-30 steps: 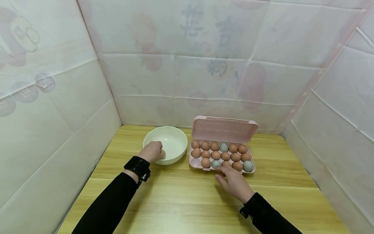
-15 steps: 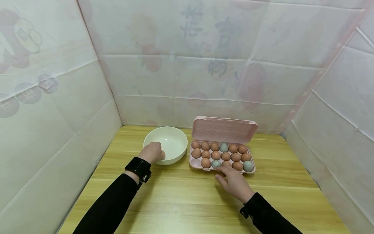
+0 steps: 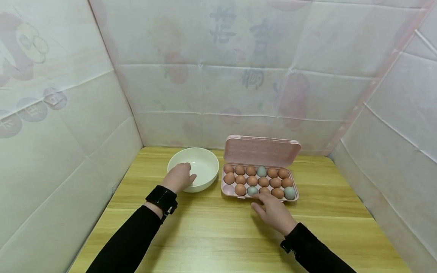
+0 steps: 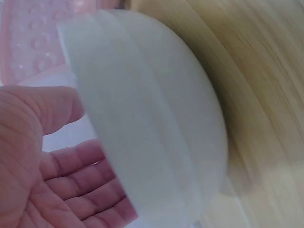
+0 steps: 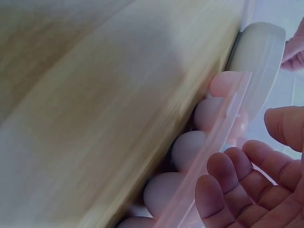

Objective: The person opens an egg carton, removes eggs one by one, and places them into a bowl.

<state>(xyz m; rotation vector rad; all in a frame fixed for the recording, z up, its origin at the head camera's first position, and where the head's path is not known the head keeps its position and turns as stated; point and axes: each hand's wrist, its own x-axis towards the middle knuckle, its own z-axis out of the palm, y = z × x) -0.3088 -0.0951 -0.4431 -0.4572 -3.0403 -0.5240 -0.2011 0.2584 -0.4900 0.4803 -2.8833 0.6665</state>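
My left hand (image 3: 178,177) reaches over the near left rim of a cream-white bowl (image 3: 206,170), thumb apart from the loosely bent fingers. In the left wrist view the hand (image 4: 71,166) pinches nothing, and its fingertips pass behind the bowl wall (image 4: 152,123). The inside of the bowl below this hand is hidden. My right hand (image 3: 274,214) is at the front edge of a pink egg carton (image 3: 262,151), fingers relaxed around no egg. Brown eggs (image 3: 240,189) and a few pale blue-green ones (image 3: 252,191) fill the carton's rows, except the front left cup (image 3: 229,189).
The carton lid stands raised at the back, close to the bowl's right side. Bowl and carton rest on a light wooden table (image 3: 211,235). White printed sheeting (image 3: 205,91) walls the table at the back and both sides.
My left fingers have spread and let go of a brown egg, which no longer shows at the fingertips above the bowl. My right hand has stayed at the carton.
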